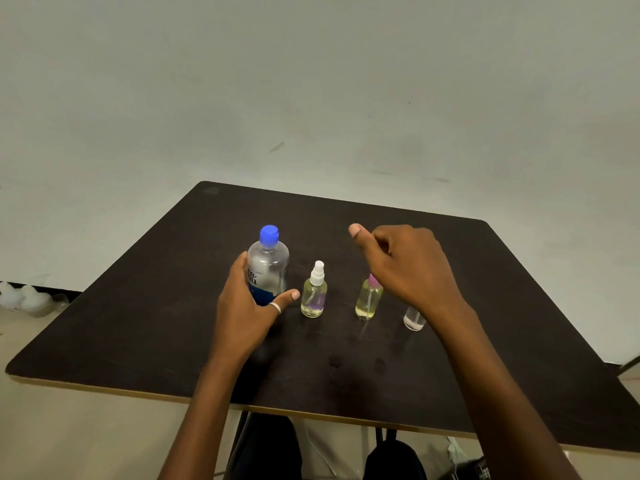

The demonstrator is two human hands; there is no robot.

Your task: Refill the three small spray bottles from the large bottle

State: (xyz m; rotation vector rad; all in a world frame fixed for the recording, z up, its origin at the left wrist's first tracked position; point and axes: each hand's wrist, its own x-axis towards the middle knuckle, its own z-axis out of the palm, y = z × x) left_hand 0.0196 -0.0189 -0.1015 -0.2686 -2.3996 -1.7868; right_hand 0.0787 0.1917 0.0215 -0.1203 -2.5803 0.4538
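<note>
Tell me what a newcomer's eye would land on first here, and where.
The large clear plastic bottle with a blue cap stands left of centre on the dark square table, gripped low by the left hand. To its right stand a small clear spray bottle with a white nozzle, a small clear bottle with a pink top and a third small clear bottle, partly hidden by the right hand, which hovers with fingers curled.
</note>
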